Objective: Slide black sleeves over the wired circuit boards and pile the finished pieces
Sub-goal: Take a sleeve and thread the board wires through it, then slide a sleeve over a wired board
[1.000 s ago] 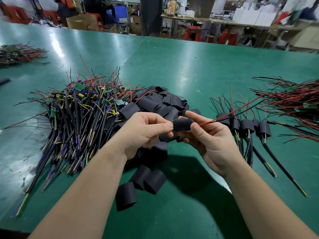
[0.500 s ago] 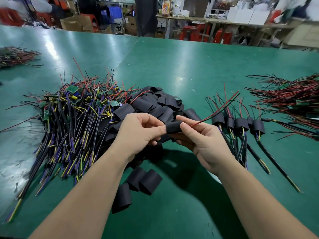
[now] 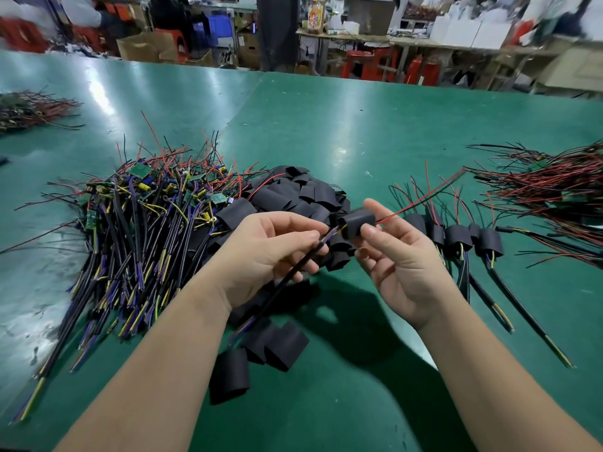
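Pinching a black sleeve (image 3: pixel 359 223), the right hand (image 3: pixel 401 265) holds it over the loose sleeve heap (image 3: pixel 303 197), while the left hand (image 3: pixel 270 252) pinches the black cable (image 3: pixel 293 272) running out of it. Finished pieces (image 3: pixel 456 236) lie right of that heap, unsleeved wired boards (image 3: pixel 146 207) left.

green table (image 3: pixel 359 125) | wired boards heap (image 3: pixel 137 223) | black sleeves (image 3: pixel 293 194) | sleeved pieces (image 3: pixel 456 236) | wire bundle (image 3: pixel 554 197)

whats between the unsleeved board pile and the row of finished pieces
A heap of loose black sleeves, seen in the head view; in front of it the left hand and right hand hold one sleeved piece.
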The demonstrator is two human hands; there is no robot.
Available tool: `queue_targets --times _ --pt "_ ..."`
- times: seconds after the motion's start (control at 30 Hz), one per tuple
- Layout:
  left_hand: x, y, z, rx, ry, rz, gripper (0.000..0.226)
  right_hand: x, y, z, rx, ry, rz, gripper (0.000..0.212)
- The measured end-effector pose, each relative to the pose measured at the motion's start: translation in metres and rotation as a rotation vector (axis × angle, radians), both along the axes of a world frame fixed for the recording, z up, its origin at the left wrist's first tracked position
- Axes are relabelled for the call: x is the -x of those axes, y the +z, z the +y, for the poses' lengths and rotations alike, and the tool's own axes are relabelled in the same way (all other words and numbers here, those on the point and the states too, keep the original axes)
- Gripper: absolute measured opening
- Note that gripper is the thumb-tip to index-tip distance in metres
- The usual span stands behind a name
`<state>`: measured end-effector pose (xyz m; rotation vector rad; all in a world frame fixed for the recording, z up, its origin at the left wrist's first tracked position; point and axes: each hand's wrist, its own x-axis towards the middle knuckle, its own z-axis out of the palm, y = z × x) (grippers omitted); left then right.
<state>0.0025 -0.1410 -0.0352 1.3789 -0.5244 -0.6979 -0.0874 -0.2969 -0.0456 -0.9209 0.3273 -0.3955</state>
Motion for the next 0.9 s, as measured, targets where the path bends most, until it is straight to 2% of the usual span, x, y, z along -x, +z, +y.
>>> queue_targets --times 0.17,0.27,0.33,0.4,0.5,0.57,0.67,0.73,0.8,0.9 --pt "-0.004 -0.001 0.000 -0.016 0.029 0.064 0.012 0.006 0.018 -0.027 -0.161 -0.189 -0.026 0.026" --pt "-0.008 -0.006 -0.002 -0.081 0.137 0.055 0.014 0.017 0.027 -0.058 -0.160 -0.460 -0.083 0.010" --pt "-0.011 -0.011 -0.003 -0.166 0.267 -0.078 0.014 0.025 0.024 -0.074 0.058 -0.613 0.020 0.006" --pt "-0.014 -0.017 -0.004 -0.229 0.415 -0.263 0.012 0.031 0.018 -0.088 0.416 -0.688 0.251 0.017" --pt "-0.019 -0.020 0.001 -0.355 0.643 -0.655 0.010 0.032 0.004 -0.100 1.056 -0.645 0.695 0.043" --pt "-0.022 -0.018 0.006 -0.405 0.756 -0.876 0.013 0.030 -0.001 -0.099 1.302 -0.565 0.802 0.046" --pt "-0.031 -0.020 0.015 -0.633 0.946 -1.021 0.036 0.024 -0.002 -0.090 1.397 -0.512 0.740 0.036" --pt "-0.038 -0.021 0.024 -0.911 0.998 -0.916 0.049 0.022 -0.002 -0.084 1.425 -0.498 0.689 0.031" --pt "-0.046 -0.020 0.033 -1.093 0.942 -0.820 0.047 0.019 -0.004 -0.079 1.434 -0.477 0.655 0.028" --pt "-0.056 -0.020 0.044 -1.087 0.928 -0.848 0.031 0.017 -0.006 -0.074 1.445 -0.435 0.640 0.025"
